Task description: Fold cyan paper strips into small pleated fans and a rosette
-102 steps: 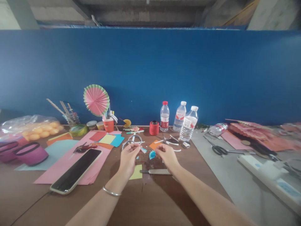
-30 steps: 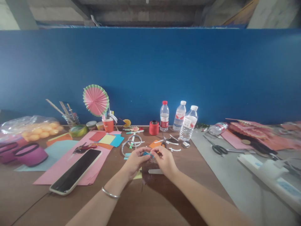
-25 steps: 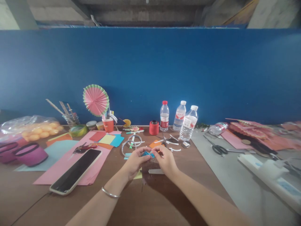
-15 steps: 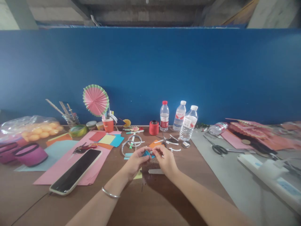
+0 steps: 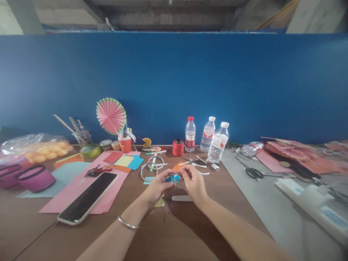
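Between the fingers of my left hand (image 5: 159,186) is a small folded blue paper piece (image 5: 176,178), held above the brown table (image 5: 152,232). My right hand (image 5: 193,181) is just right of it, with thumb and forefinger pinched together; what they hold, if anything, is too small to name. Below the hands lie a pale blade-like strip (image 5: 181,198) and a yellow paper scrap (image 5: 160,202). Beyond them are an orange paper piece (image 5: 178,166), clear rings (image 5: 149,171) and white paper strips (image 5: 199,165).
A phone (image 5: 87,197) lies on pink paper (image 5: 54,204) at the left. Behind stand a red thread spool (image 5: 178,148), a red-capped bottle (image 5: 190,135) and two white-capped bottles. Black scissors (image 5: 254,173) and a power strip (image 5: 312,203) are at the right.
My right hand has moved slightly right, away from the blue paper. More of the blue paper now shows beside my left fingertips.
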